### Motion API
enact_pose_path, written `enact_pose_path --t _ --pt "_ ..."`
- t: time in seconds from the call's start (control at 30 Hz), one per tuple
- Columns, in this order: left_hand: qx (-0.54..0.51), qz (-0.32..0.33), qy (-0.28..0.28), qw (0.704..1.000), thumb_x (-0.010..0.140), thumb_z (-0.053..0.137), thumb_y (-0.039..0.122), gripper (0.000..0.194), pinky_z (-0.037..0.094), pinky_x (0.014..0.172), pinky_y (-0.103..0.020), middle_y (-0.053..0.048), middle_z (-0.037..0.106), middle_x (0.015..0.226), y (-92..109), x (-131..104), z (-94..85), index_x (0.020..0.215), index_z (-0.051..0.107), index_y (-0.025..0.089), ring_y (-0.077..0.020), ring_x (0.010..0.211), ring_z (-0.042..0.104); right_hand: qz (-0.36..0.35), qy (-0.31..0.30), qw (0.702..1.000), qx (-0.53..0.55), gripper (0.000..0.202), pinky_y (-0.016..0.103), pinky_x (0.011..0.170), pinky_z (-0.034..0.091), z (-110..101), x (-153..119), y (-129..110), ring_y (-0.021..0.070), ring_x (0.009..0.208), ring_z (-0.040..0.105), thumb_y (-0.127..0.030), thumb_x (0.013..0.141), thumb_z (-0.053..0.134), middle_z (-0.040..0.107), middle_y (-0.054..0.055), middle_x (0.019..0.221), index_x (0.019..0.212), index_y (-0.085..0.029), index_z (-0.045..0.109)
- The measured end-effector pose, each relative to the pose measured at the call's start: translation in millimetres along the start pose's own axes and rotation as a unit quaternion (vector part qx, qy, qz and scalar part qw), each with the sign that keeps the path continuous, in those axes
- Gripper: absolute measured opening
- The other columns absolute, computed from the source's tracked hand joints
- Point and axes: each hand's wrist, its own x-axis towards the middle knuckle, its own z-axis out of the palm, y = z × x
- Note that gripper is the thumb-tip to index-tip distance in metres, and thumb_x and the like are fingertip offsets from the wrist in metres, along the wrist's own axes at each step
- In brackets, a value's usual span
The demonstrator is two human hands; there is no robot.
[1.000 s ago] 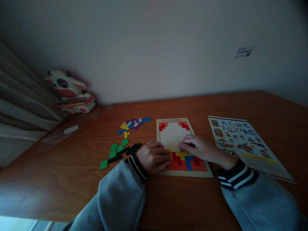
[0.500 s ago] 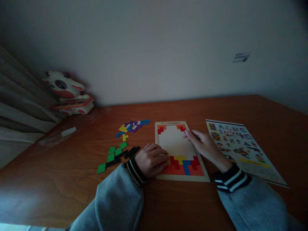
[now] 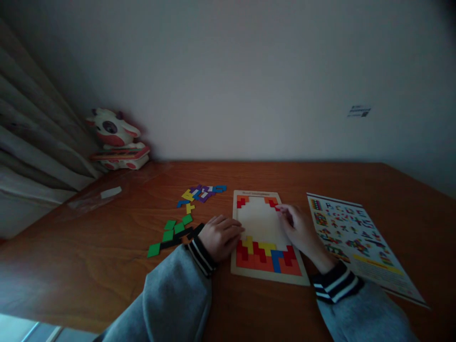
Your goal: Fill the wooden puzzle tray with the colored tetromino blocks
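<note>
Your left hand point(image 3: 221, 236) rests loosely curled, palm down, on the left edge of the shallow pale wooden puzzle tray point(image 3: 265, 278), holding nothing; keep it pressing there so the tray doesn't skid on the brown wooden table point(image 3: 107, 266). Your right hand point(image 3: 301, 230) sits at the tray's right rim, fingertips point(image 3: 283, 210) bent toward the red stepped piece point(image 3: 273, 203) in the top right corner; whether they pinch it, you can't tell from here, too dark. Nudge with fingertips only, flat against the board, so seated neighbours stay put. Bottom rows are filled with red, yellow, blue and orange pieces point(image 3: 265, 251); the middle is bare. Loose green, black, yellow and purple pieces point(image 3: 178, 228) lie left of your left hand. The printed pattern sheet point(image 3: 356, 237) lies just right.
</note>
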Motion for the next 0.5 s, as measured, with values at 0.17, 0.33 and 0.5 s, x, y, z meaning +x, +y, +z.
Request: enact_pose_path --t 0.17,0.33,0.5 --pt "-0.01 -0.052 -0.004 0.999 0.093 0.049 0.022 0.029 0.054 0.088 -0.039 -0.009 0.072 0.113 -10.0 -2.8 -0.1 0.115 0.066 0.017 -0.0221 0.1 0.066 -0.02 -0.001 0.999 -0.037 0.038 0.049 0.099 0.045 3.9 -1.0 10.7 0.0289 0.114 0.058 -0.032 0.093 0.042 0.062 0.016 0.122 0.125 -0.016 0.054" --pt "-0.025 -0.018 -0.026 0.999 0.092 0.051 0.026 0.03 0.053 0.091 -0.04 -0.009 0.072 0.115 -10.8 -6.3 5.8 0.117 0.065 0.018 -0.0233 0.11 0.064 -0.017 -0.026 0.998 -0.045 0.043 0.051 0.102 0.044 6.0 -4.9 16.3 0.029 0.119 0.057 -0.03 0.093 0.039 0.061 0.017 0.128 0.132 -0.016 0.05" --pt "-0.022 -0.023 -0.016 0.999 0.092 0.052 0.026 0.024 0.052 0.086 -0.037 -0.007 0.075 0.101 -11.4 -6.3 5.8 0.107 0.069 0.018 -0.0219 0.098 0.067 -0.043 -0.049 0.997 -0.04 0.04 0.047 0.103 0.043 1.0 -4.1 15.1 0.0276 0.118 0.058 -0.032 0.092 0.042 0.062 0.014 0.126 0.127 -0.018 0.054"
